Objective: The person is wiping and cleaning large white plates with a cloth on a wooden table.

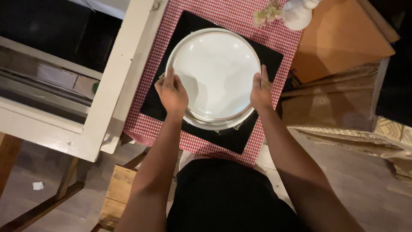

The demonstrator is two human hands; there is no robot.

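White plate (214, 73) gripped at opposite rims by left hand (171, 93) and right hand (261, 91), fingers curled.

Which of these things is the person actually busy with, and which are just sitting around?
In hand:
white plate, held at both sides by left hand and right hand
black placemat under it

Lying about:
white vase with pale flowers
checked cloth
wooden stool
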